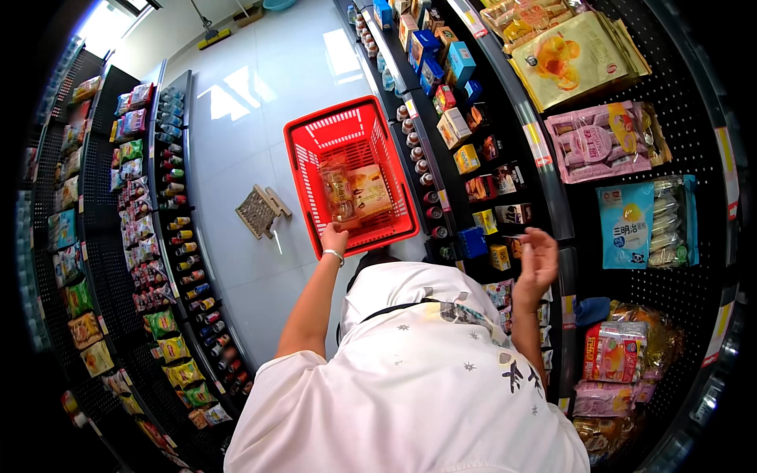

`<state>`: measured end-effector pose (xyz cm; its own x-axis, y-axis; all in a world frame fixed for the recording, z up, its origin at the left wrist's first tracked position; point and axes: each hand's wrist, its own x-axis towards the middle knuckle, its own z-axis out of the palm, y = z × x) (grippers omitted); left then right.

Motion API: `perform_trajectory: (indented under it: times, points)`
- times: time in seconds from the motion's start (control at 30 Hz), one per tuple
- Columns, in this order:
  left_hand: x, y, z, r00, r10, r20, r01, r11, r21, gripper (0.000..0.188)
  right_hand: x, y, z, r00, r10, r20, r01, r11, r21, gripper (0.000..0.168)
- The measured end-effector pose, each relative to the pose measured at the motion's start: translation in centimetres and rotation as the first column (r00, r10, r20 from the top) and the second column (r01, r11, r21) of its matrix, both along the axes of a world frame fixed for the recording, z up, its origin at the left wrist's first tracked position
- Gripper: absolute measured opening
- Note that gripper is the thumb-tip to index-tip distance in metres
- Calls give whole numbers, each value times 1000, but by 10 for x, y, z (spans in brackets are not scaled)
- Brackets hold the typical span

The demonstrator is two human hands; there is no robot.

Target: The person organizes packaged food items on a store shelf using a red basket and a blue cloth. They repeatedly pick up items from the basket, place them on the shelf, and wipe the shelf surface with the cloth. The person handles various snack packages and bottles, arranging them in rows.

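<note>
A red plastic shopping basket [294, 155] with slotted walls is in front of me. My left hand [335, 241], with a bracelet at the wrist, is closed at its near left rim, fingertips just inside. Within the basket lie a clear-wrapped snack pack [335, 188] and a cream-coloured printed food package [371, 188], side by side. My right hand [537, 266] is raised beside the right-hand shelves, fingers bent. A thin white sliver [516, 237] shows at its fingertips; whether they pinch it is unclear.
Boxed snacks [454, 127] and bottles [412, 139] line the right shelves, with bagged cakes [627, 227] higher up. A wooden stool [260, 211] stands left of the basket on the tiled floor [248, 142]. Drink cans and bottles [189, 262] fill the left shelf edge. A broom [213, 39] is far off.
</note>
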<state>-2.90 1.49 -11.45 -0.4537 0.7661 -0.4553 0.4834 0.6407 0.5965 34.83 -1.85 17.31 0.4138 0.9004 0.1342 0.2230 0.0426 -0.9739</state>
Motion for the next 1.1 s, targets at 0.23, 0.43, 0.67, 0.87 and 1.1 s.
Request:
perform_trajectory:
  times: [0.23,0.43,0.67,0.87,1.1]
  points:
    - [-24,45,-59,997,-40,73,51,985,-165,52,-64,-16,-13,978,184,-99,-203,946,-252,17]
    - [-60,73,-183,707,-17,707,-51,996,76,43,-63,-8,-22,980,198,-36,-198,918,-344,18]
    - [-55,93,-201,788,15,616,-62,997,55,69,-69,-24,-5,993,104,-49,-115,878,-464,20]
    - [-56,105,-210,723,116,681,-121,992,-40,75,-69,-29,-7,998,48,-48,-66,853,-517,22]
    - [-44,106,-183,784,156,601,-178,984,-22,98,-75,-23,-5,995,94,-27,-93,818,-567,22]
